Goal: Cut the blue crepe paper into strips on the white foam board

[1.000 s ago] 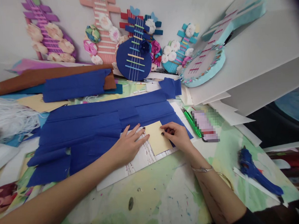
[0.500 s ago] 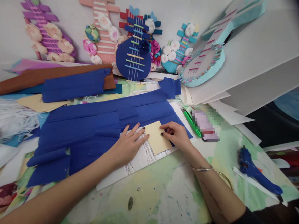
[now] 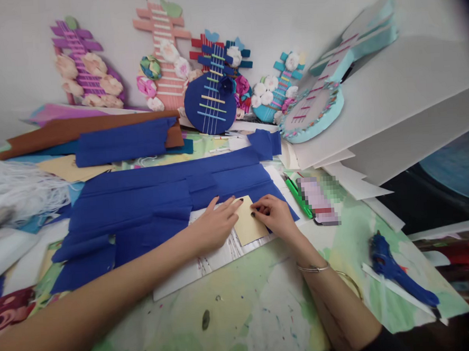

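A small pale yellow paper rectangle (image 3: 250,225) lies on a white sheet (image 3: 179,277) marked with thin dark lines. Stretched out, the fingers of my left hand (image 3: 216,225) rest flat over the paper's left edge and the white sheet. My right hand (image 3: 275,214) is closed in a pinch, thumb and index fingertips together over the paper's right edge. Whatever is between those fingertips is too small to make out. Folded dark blue crepe paper (image 3: 140,194) spreads behind and left of both hands, partly covering the white sheet.
A green utility knife (image 3: 298,197) and a blurred-out phone-like object (image 3: 318,199) lie right of my hands. Further right is a blue glue gun (image 3: 399,274). White strings (image 3: 21,191) pile at left. Several decorated paper instruments, including a blue one (image 3: 208,100), lean along the wall.
My left hand has slid slightly right, further onto the yellow paper. My right hand keeps its pinch at the paper's right edge. The camera view has tilted up a little.
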`<state>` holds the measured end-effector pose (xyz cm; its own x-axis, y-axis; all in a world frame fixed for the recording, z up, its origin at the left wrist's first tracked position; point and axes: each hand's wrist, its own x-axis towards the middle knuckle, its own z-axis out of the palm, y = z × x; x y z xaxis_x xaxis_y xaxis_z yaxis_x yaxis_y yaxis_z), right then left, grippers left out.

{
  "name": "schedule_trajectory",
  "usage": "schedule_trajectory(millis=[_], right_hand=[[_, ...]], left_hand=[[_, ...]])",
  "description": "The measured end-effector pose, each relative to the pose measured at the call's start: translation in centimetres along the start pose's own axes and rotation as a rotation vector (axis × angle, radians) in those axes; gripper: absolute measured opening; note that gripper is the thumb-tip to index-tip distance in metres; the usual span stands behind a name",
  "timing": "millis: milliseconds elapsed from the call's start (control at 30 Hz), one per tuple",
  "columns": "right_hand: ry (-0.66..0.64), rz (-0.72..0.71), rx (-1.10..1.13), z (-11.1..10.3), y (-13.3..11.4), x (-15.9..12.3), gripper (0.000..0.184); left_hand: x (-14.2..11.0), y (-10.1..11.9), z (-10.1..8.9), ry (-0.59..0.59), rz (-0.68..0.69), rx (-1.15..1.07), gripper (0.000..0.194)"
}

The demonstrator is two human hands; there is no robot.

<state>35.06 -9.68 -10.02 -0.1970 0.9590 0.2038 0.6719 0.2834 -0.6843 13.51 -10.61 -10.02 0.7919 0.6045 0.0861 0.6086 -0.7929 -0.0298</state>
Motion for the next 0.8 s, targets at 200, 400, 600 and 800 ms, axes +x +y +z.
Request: schedule_trajectory(millis=[200, 400, 600, 800], right_hand=[[-0.024, 0.020, -0.101, -0.1, -1.2, -0.1, 0.017], [-0.192, 0.122, -0.470, -3.2, -3.1, -0.4, 0.031], [-0.035, 0.389, -0.949, -6.9, 0.2, 0.8, 0.029], [-0.037, 0.350, -1.079, -6.6, 2.4, 1.6, 0.024]], left_hand=[[2.7, 0.9, -0.6, 0.052, 0.072, 0.015, 0.016], [3.0, 2.4, -0.7, 0.117, 0.008, 0.058, 0.024], [3.0, 3.4, 0.1, 0.128, -0.018, 0.091, 0.031], [3.0, 3.6, 0.7, 0.150, -0.095, 0.095, 0.033]])
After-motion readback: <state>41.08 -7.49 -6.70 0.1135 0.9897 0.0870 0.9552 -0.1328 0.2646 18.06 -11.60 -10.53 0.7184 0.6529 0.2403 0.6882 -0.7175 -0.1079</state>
